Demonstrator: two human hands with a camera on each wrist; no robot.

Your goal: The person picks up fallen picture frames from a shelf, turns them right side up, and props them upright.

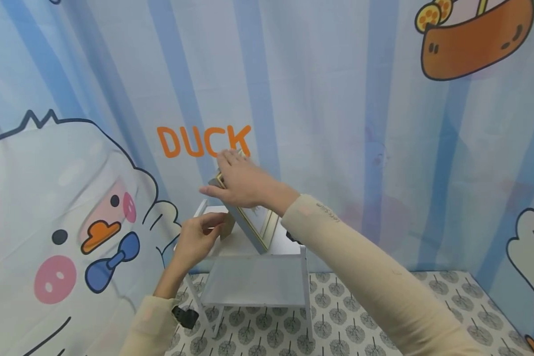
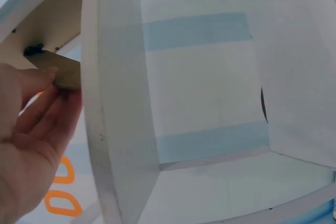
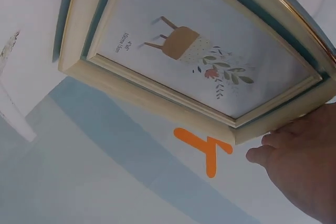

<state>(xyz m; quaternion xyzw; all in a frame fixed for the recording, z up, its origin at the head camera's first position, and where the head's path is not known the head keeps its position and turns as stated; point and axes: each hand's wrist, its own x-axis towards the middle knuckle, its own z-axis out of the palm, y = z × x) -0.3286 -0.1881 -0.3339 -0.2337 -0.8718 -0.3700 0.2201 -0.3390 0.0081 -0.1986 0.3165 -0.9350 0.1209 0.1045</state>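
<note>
A picture frame (image 1: pixel 260 222) with cream and gold edging stands tilted on the top of a small white shelf stand (image 1: pixel 289 247). Its front, in the right wrist view, bears a print of a plant pot on legs with leaves and a flower (image 3: pixel 189 45). My right hand (image 1: pixel 249 183) holds the upper part of the frame, thumb stretched out to the left; some fingertips are hidden. Behind the frame, my left hand (image 1: pixel 198 240) pinches the brown back support flap (image 2: pixel 65 72) between thumb and fingers. A black hinge (image 2: pixel 34 50) joins the flap to the backing.
The stand has a lower white shelf (image 1: pixel 253 282). Around it hangs a blue-and-white striped curtain (image 1: pixel 329 123) printed with a duck and orange lettering. The floor covering (image 1: pixel 338 311) has a grey tree pattern. A black strap (image 1: pixel 185 316) sits on my left wrist.
</note>
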